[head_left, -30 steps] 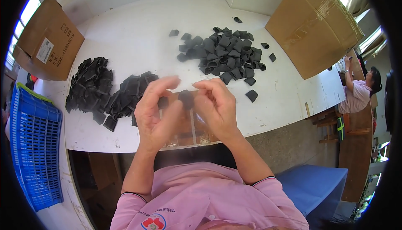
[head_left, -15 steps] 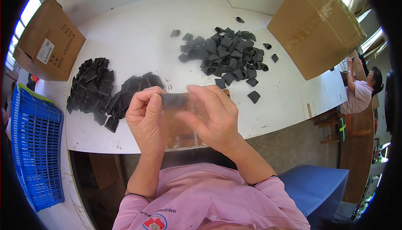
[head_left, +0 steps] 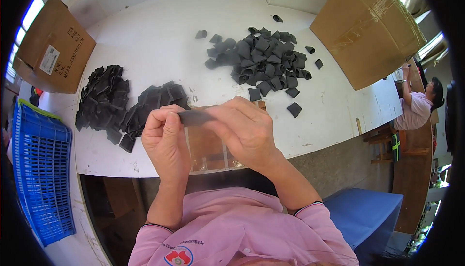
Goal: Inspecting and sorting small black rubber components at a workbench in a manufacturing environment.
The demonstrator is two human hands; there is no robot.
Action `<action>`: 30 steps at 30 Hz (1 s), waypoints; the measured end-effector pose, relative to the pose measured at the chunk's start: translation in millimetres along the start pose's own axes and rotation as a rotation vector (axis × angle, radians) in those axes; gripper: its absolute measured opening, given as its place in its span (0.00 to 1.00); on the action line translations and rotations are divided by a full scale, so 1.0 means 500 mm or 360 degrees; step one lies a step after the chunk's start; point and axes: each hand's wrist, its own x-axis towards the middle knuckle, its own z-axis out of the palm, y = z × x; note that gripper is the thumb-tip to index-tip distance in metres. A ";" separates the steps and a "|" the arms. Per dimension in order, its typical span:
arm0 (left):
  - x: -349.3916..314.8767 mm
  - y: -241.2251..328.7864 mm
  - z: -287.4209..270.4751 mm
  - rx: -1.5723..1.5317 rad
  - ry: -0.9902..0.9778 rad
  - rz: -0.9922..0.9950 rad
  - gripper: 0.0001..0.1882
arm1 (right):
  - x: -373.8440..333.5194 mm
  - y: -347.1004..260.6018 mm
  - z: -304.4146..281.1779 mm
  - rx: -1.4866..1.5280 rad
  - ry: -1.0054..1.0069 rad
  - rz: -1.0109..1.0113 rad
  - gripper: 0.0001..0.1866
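A small dark grey fabric piece (head_left: 193, 117) is held over the near edge of the table, stretched between my two hands. My left hand (head_left: 167, 142) pinches its left end between thumb and bent fingers. At its other end, my right hand (head_left: 249, 130) closes round the fabric, fingers pressed together and slightly blurred. Beyond my left hand lie a pile of flat black pieces (head_left: 102, 96) and a smaller pile of similar flat pieces (head_left: 157, 100). Farther right is a heap of dark grey looped, sleeve-like pieces (head_left: 269, 58), with several loose ones around it.
Under my hands a brown taped board (head_left: 206, 145) lies at the white table's (head_left: 329, 121) front edge. Cardboard boxes stand at the back left (head_left: 58, 48) and back right (head_left: 365, 29). A blue basket (head_left: 43, 169) is at far left. Another person (head_left: 416, 106) sits at far right.
My right hand has come in against the right end of the fabric piece, its fingers closing from a spread pose. The piece now looks narrower and tilted. The piles look the same.
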 end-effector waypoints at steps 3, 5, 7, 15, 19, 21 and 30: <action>-0.007 -0.005 -0.004 0.0012 -0.0006 -0.0001 0.05 | -0.002 0.008 -0.004 0.0031 0.0012 -0.0017 0.10; -0.010 -0.004 -0.002 0.0141 -0.0125 0.0078 0.04 | -0.008 0.016 0.000 0.0095 0.0051 -0.0013 0.10; -0.010 0.000 0.002 0.0269 -0.0217 0.0145 0.03 | -0.017 0.024 0.006 0.0163 0.0118 -0.0034 0.09; 0.032 0.042 0.014 0.0968 -0.0644 0.0239 0.13 | -0.023 0.024 0.006 0.0204 -0.0023 0.0127 0.06; 0.037 0.047 0.025 0.1127 -0.0587 0.0446 0.11 | -0.016 0.021 -0.003 0.0510 -0.0101 0.0335 0.05; 0.037 0.045 0.024 0.1359 -0.0613 0.0681 0.12 | -0.014 0.022 -0.002 0.0580 -0.0098 0.0355 0.05; 0.023 0.002 -0.015 0.0697 -0.0379 0.0305 0.10 | -0.010 0.012 0.011 0.0051 -0.0081 0.0056 0.05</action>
